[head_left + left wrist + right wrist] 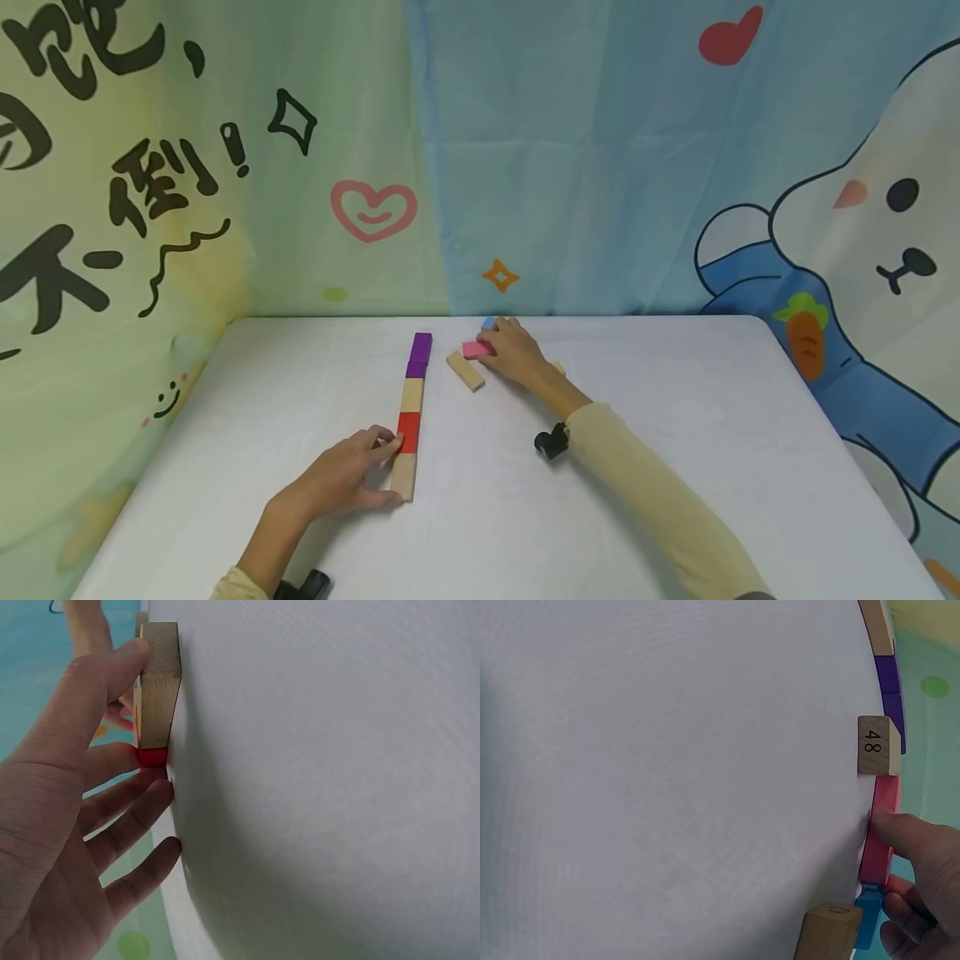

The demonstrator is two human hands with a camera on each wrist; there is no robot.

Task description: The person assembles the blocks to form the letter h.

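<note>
A straight row of blocks runs away from me on the white table. From near to far it has a plain wooden block (403, 479), a red block (408, 432), another wooden block (412, 396) and two purple blocks (422, 346). My left hand (333, 475) rests against the row's left side, thumb at the plain block (160, 709) and fingertips by the red one. Farther off, my right hand (517, 354) pinches a pink block (885, 799) between thumb and fingers. A blue block (868, 915) lies just beyond that hand, partly hidden in the head view.
A loose wooden block (465, 372), marked 48 in the right wrist view, lies between the row and my right hand. One more wooden block (829, 934) is mostly behind my right wrist in the head view. A printed curtain (562, 167) hangs along the table's far edge.
</note>
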